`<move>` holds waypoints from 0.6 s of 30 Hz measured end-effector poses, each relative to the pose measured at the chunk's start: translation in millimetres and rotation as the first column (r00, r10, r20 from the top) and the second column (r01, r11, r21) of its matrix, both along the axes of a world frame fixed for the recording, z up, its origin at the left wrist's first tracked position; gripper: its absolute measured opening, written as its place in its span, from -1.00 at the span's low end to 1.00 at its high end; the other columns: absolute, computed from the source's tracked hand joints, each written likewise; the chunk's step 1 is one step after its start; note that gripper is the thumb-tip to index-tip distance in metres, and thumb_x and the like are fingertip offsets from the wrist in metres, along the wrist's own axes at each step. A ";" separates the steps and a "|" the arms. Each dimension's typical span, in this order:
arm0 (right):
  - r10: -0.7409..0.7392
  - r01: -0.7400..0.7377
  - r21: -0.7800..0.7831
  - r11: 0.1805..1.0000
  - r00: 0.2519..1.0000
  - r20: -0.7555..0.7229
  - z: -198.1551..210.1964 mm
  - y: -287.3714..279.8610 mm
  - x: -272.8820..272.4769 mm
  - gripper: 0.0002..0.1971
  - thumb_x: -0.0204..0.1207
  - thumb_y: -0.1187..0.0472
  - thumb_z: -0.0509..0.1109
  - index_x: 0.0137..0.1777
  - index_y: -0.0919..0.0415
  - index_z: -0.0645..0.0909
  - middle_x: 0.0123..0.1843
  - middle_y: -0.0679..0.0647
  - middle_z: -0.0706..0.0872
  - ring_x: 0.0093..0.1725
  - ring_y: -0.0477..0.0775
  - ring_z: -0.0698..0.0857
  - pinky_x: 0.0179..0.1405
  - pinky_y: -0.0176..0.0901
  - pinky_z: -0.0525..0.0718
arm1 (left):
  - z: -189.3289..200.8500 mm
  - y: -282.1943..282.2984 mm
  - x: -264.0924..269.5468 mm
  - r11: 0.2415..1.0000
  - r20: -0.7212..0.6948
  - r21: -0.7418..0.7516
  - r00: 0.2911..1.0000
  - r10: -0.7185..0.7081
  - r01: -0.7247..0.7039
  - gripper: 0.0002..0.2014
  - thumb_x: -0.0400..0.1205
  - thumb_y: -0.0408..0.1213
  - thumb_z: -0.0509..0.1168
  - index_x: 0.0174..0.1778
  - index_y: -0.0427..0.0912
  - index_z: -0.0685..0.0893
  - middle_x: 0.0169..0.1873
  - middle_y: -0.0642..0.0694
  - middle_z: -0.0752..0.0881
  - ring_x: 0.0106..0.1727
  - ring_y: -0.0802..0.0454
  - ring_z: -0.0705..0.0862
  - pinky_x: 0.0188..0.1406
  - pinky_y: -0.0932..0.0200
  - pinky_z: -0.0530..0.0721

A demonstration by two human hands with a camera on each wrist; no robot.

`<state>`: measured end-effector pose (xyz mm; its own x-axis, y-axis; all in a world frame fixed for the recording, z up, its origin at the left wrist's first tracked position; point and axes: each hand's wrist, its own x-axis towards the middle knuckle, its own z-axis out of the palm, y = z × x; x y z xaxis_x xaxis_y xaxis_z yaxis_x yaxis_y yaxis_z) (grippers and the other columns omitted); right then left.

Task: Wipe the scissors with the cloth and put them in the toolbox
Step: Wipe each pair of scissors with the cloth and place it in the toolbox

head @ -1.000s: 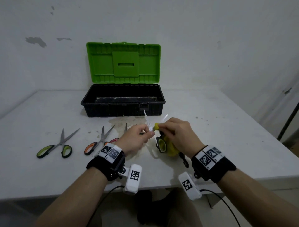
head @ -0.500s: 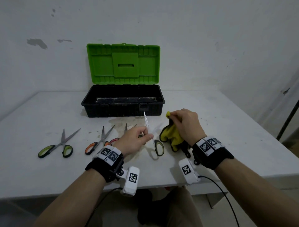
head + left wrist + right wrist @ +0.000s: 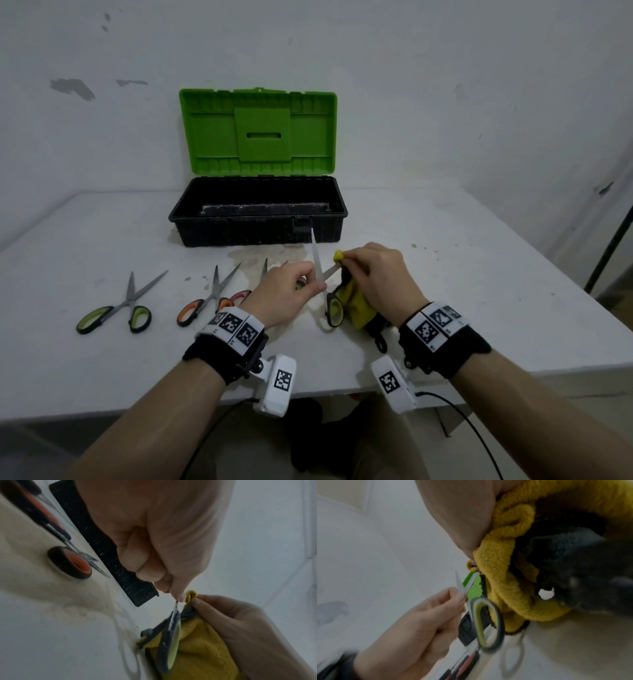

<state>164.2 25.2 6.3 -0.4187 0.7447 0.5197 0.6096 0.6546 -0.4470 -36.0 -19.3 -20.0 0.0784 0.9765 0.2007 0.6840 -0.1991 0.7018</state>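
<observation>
The left hand (image 3: 286, 291) pinches the held scissors (image 3: 320, 270) by one blade, near where the two blades cross; the blades stand open, one pointing up, one pointing toward the right hand (image 3: 375, 274); the loop handle hangs down below the left hand, close to the desk (image 3: 479, 274); the right hand pinches the yellow cloth (image 3: 356, 301) round the tip of the blade beside it; half a second ago the cloth was pulled away from the scissors, and now it is back on the blade; so I think the wiping is not done yet, just one more rub; the toolbox (image 3: 258, 228) sits open, past both hands; three more scissors (image 3: 116, 308) lie on the desk out past the left hand, waiting
</observation>
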 end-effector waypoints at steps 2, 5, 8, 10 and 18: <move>-0.111 0.113 -0.057 0.992 0.993 0.033 6.0 11.0 8.1 -0.82 0.64 0.14 0.39 0.07 0.13 0.81 -0.12 0.13 0.76 -0.09 0.14 0.70 -0.01 -0.12 0.60 | -1.7 -1.1 -3.6 1.000 -0.034 0.003 0.999 0.000 0.000 -0.70 0.66 0.02 0.36 -0.32 -0.03 0.56 -0.31 0.10 0.66 -0.15 0.22 0.64 -0.14 0.11 0.55; -0.196 0.200 -0.098 0.975 0.979 0.051 14.2 16.5 19.5 -0.81 0.65 0.15 0.35 0.09 0.12 0.79 -0.04 0.11 0.77 -0.02 0.11 0.68 -0.02 -0.27 0.47 | -0.7 -3.6 -4.5 1.000 -0.061 0.002 0.998 0.005 -0.005 -0.71 0.67 -0.01 0.35 -0.29 -0.08 0.57 -0.28 0.09 0.68 -0.13 0.17 0.65 -0.11 0.09 0.59; -0.124 0.126 -0.091 0.988 0.992 0.027 19.3 -2.0 11.6 -0.82 0.65 0.15 0.35 0.07 0.08 0.80 -0.11 0.02 0.71 -0.13 -0.01 0.61 -0.08 -0.29 0.47 | 4.0 -2.7 -1.4 0.998 -0.123 0.050 0.992 0.032 -0.026 -0.71 0.68 -0.03 0.35 -0.29 -0.08 0.55 -0.30 0.00 0.70 -0.19 0.05 0.67 -0.19 0.05 0.62; -0.034 0.038 -0.088 0.995 0.999 0.042 16.2 -16.5 -1.0 -0.83 0.65 0.16 0.36 0.05 0.09 0.80 -0.13 0.02 0.70 -0.15 0.00 0.63 -0.08 -0.22 0.55 | 6.5 -1.2 2.5 0.996 -0.183 0.091 0.983 0.032 -0.016 -0.72 0.68 -0.04 0.34 -0.31 -0.01 0.50 -0.38 0.02 0.66 -0.33 0.10 0.60 -0.34 0.08 0.51; -0.055 0.070 -0.131 0.989 0.991 0.121 1.6 -12.6 -10.2 -0.76 0.69 0.11 0.28 -0.01 0.13 0.78 -0.15 0.07 0.68 -0.13 0.09 0.65 -0.08 -0.07 0.62 | 8.1 -4.2 2.8 0.989 -0.340 0.149 0.940 0.029 0.024 -0.74 0.70 -0.04 0.30 -0.26 0.09 0.41 -0.46 0.14 0.51 -0.33 0.01 0.49 -0.29 0.02 0.52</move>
